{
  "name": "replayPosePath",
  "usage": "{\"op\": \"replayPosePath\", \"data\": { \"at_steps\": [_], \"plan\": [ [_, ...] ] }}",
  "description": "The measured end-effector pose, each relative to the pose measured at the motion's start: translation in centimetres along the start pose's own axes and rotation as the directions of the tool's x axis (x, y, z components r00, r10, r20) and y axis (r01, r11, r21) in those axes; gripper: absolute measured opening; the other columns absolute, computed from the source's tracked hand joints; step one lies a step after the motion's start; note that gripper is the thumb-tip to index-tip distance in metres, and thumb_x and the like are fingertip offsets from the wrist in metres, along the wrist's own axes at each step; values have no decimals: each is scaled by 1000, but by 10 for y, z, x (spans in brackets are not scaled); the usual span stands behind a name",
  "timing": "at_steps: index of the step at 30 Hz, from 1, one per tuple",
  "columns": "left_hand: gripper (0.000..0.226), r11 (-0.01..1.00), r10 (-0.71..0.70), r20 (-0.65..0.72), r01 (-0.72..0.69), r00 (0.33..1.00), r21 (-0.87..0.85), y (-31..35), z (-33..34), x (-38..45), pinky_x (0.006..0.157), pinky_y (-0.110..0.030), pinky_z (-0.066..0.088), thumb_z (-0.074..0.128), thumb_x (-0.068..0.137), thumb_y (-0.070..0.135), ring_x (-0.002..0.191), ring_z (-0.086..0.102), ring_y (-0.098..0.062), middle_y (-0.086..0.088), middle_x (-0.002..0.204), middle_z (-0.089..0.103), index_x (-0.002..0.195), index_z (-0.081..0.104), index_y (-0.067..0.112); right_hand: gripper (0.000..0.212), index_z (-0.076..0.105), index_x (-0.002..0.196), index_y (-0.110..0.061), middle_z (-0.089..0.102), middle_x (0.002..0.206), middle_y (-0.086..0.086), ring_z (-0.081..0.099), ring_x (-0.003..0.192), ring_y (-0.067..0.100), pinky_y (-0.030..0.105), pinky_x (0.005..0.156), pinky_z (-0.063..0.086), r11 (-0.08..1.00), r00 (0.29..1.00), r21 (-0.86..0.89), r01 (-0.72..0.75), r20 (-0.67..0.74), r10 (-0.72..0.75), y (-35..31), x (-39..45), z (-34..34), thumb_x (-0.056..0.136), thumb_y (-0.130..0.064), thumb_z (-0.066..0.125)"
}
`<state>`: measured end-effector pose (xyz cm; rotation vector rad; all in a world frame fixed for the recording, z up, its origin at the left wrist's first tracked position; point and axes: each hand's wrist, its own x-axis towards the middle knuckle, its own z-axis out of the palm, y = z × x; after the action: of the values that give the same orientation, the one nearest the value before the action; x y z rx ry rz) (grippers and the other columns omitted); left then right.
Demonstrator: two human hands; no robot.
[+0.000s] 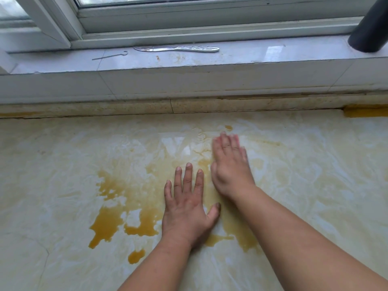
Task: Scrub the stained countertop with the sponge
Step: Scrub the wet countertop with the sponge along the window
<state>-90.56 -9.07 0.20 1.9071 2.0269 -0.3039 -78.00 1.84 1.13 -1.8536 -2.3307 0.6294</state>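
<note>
The pale marbled countertop (pixel 63 164) carries orange-brown liquid stains, thickest in a puddle (pixel 107 223) left of my hands and smeared thinner toward the middle. My left hand (pixel 186 208) lies flat on the wet surface, fingers straight and spread. Just beyond it, my right hand (pixel 231 166) also lies flat with straight fingers; it is motion-blurred. I see no sponge under or in either hand. A yellow block-like object (pixel 366 111) sits at the far right against the back ledge; whether it is the sponge I cannot tell.
A raised window sill (pixel 273 55) runs along the back, holding a flat metal utensil (pixel 176 48) and a thin wire hook (pixel 110 56). A dark cylinder (pixel 369 28) stands at the sill's right end. The window frame rises behind.
</note>
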Motion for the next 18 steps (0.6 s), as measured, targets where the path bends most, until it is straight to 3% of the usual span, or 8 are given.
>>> {"op": "replayPosePath", "data": {
  "at_steps": [4, 9, 13, 15, 18],
  "plan": [
    [96, 1000, 0, -4, 0, 1000, 2, 0, -1, 0, 125, -56, -15, 2, 84, 77, 146, -48, -27, -3, 157, -54, 158, -33, 27, 67, 5, 162, -30, -14, 168, -8, -19, 154, 16, 41, 124, -7, 997, 997, -23, 74, 2, -74, 11, 4, -4, 101, -25, 33],
    [94, 1000, 15, -10, -15, 1000, 2, 0, -3, -2, 125, -58, -15, 15, 94, 75, 145, -49, -28, -4, 154, -56, 156, -36, 25, 64, 21, 159, -25, 5, 170, -2, -1, 156, 22, 46, 125, 8, 973, 962, -1, -231, -147, 228, 82, 0, -31, 97, -22, 37],
    [94, 1000, 21, -8, -21, 1000, -3, 0, -3, -1, 125, -58, -15, 11, 92, 75, 145, -49, -29, -4, 154, -56, 156, -36, 24, 64, 20, 158, -22, 3, 170, 2, -5, 156, 26, 48, 125, 5, 932, 915, 64, -358, -175, 363, 87, 23, -37, 95, -21, 31],
    [96, 1000, 21, -11, -21, 1000, -8, -1, -2, -1, 125, -59, -15, 8, 89, 75, 146, -48, -29, -4, 155, -55, 157, -34, 24, 65, 19, 159, -21, 3, 170, 3, -5, 155, 27, 47, 125, 4, 944, 933, 64, -325, -140, 331, 71, 41, -34, 96, -22, 33],
    [97, 1000, 17, -24, -18, 1000, -22, -1, -2, -1, 125, -58, -16, 7, 86, 75, 146, -48, -27, -3, 157, -53, 159, -31, 24, 65, 17, 159, -23, 3, 170, 2, -5, 155, 29, 47, 125, 3, 986, 983, 15, -167, -68, 168, 38, 59, -27, 97, -23, 36]
  ]
}}
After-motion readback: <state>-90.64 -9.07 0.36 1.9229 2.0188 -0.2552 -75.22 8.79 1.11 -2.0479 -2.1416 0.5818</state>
